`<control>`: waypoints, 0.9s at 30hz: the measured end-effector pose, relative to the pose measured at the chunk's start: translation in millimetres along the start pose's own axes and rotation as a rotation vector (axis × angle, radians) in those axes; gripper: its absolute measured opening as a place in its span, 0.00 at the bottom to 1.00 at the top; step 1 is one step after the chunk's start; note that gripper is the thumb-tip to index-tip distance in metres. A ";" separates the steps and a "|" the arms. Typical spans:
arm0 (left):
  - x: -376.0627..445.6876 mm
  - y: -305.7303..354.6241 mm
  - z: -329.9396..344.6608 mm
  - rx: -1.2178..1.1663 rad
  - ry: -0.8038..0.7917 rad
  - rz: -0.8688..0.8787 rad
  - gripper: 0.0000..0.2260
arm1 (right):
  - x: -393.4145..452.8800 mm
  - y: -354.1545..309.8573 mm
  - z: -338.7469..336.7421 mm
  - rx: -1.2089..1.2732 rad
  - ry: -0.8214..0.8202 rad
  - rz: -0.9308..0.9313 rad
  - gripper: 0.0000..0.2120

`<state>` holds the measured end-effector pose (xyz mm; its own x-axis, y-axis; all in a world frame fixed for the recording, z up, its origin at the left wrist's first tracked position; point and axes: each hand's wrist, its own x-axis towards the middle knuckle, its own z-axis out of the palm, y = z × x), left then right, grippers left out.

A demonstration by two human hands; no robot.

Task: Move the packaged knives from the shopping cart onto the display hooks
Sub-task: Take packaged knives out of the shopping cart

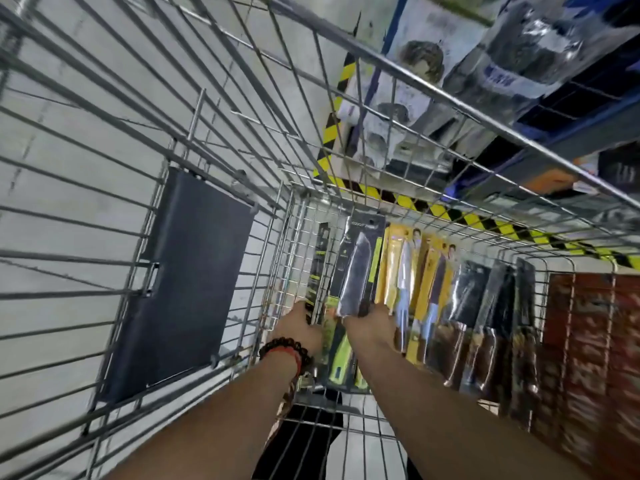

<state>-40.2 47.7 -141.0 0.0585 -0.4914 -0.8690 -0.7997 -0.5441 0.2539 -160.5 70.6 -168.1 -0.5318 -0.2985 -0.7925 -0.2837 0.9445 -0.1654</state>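
Note:
I look down into a wire shopping cart [450, 95]. Several packaged knives stand in a row inside it: dark packs with green handles [360, 271], yellow packs [398, 268] and black packs with brown handles [485, 306]. My left hand [304, 327], with a dark bead bracelet on the wrist, reaches down beside the leftmost green-handled pack; its fingers are hidden behind the packs. My right hand [375, 325] grips the lower part of the front dark knife pack. No display hooks are in view.
A dark plastic flap [187, 282] lies against the cart's left wire side. Beyond the cart stand blue shelves with wrapped goods [533, 46] and a yellow-black striped floor edge [443, 213]. Brown patterned packs [595, 358] fill the cart's right end.

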 end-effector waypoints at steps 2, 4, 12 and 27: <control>2.9 -8.3 -6.5 -0.073 -0.021 0.006 0.21 | -7.5 -6.7 2.6 -0.002 0.008 0.069 0.28; 6.1 -14.9 -11.9 -0.142 -0.028 -0.004 0.18 | -12.1 -13.3 6.4 -0.032 0.034 0.119 0.39; 7.3 -29.1 -40.2 -0.366 -0.005 -0.111 0.16 | -35.3 -22.3 6.6 0.038 -0.049 -0.024 0.17; -171.3 30.5 -95.8 -0.841 -0.019 0.099 0.51 | -171.9 -2.5 -181.1 0.570 -0.251 -0.281 0.28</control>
<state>-17.3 50.1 56.3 -0.0041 -0.5558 -0.8313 -0.0898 -0.8278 0.5538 -212.9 94.8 74.9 -0.2788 -0.5673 -0.7749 0.1175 0.7806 -0.6138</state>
